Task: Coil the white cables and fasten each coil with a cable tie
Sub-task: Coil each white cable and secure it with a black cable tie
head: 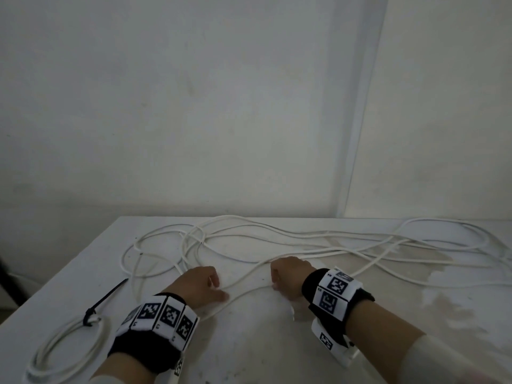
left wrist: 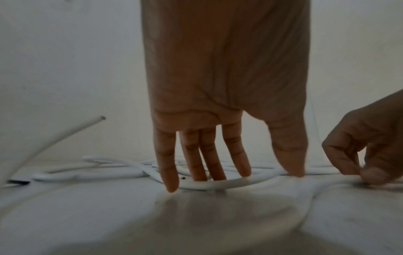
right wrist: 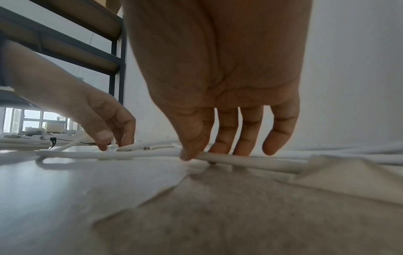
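A long loose white cable (head: pixel 243 276) sprawls in tangled loops over the back of the white table (head: pixel 263 347). My left hand (head: pixel 199 284) is down on it, with straight fingers (left wrist: pixel 237 160) and thumb touching a loop of cable (left wrist: pixel 218 186) on the tabletop. To its right, my right hand (head: pixel 288 275) pinches a strand (right wrist: pixel 250 161) between thumb and fingers (right wrist: pixel 194 150). At the front left lies a finished white coil (head: pixel 95 343), bound by a black cable tie (head: pixel 109 296) whose tail sticks out.
The table ends at a wall behind and drops off on the left. A stained, worn patch (head: pixel 415 273) covers its right side. A dark metal shelf unit (right wrist: pixel 115 51) stands beyond the left edge. A free cable end (left wrist: pixel 96 120) rises at the left.
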### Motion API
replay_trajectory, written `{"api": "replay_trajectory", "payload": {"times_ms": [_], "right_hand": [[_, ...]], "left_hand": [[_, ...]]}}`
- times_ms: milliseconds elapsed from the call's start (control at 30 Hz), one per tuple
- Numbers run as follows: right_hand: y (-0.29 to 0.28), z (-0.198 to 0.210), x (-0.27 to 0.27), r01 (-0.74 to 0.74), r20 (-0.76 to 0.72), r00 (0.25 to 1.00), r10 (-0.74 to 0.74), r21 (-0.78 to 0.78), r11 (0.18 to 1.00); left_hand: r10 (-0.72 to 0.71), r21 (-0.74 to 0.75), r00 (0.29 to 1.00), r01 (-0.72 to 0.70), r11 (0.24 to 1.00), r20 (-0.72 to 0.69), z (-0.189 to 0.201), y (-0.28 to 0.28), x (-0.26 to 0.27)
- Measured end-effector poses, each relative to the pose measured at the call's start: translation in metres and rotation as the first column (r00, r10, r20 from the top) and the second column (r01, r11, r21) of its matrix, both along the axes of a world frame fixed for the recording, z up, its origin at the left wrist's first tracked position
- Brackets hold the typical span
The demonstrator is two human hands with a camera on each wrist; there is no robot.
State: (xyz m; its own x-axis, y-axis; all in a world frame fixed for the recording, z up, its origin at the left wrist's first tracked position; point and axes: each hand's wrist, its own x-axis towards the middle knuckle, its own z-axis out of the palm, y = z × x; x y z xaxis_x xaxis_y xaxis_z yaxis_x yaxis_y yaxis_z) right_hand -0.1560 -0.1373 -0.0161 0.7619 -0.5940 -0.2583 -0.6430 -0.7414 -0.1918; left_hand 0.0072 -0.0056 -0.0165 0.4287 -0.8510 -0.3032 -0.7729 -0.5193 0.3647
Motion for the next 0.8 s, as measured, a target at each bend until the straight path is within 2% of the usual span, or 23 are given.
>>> {"api": "replay_trajectory", "payload": {"times_ms": [133, 267, 367, 433, 500, 567, 733, 800], "right_hand": [[0.0, 0.004, -0.006, 0.026, 0.216, 0.975, -0.05, 0.112, 0.993], [-0.004, 0.013, -0.016, 0.005, 0.446, 0.893, -0.059, 0.123, 0.992], [-0.007, 0.029, -0.026, 0.022, 0.682, 0.73, -0.042, 0.038, 0.999], [-0.012, 0.042, -0.035, 0.076, 0.791, 0.606, -0.082, 0.045, 0.996], [-0.019, 0.054, -0.048, 0.137, 0.845, 0.52, -0.127, 0.064, 0.988], [-0.027, 0.065, -0.063, 0.184, 0.87, 0.478, -0.126, 0.041, 0.982], [-0.044, 0.085, -0.095, 0.333, 0.898, 0.431, -0.094, -0.061, 0.941], [-0.049, 0.09, -0.109, 0.388, 0.884, 0.459, -0.088, -0.11, 0.915]], "left_hand": [[-0.024, 0.007, 1.0, 0.024, 1.0, -0.007, -0.002, 0.006, -0.001], [-0.046, -0.072, 0.996, 0.052, 0.996, 0.083, -0.001, 0.011, -0.005], [-0.011, -0.251, 0.991, 0.045, 0.967, 0.135, 0.006, 0.014, -0.01], [0.048, -0.343, 0.984, 0.013, 0.939, 0.169, 0.013, 0.016, -0.011], [0.09, -0.436, 0.984, -0.015, 0.9, 0.152, 0.021, 0.019, -0.01], [0.099, -0.51, 0.984, -0.011, 0.86, 0.145, 0.029, 0.022, -0.008], [0.094, -0.608, 0.981, 0.029, 0.793, 0.169, 0.05, 0.029, -0.015], [0.076, -0.636, 0.981, 0.055, 0.77, 0.176, 0.055, 0.032, -0.019]]}}
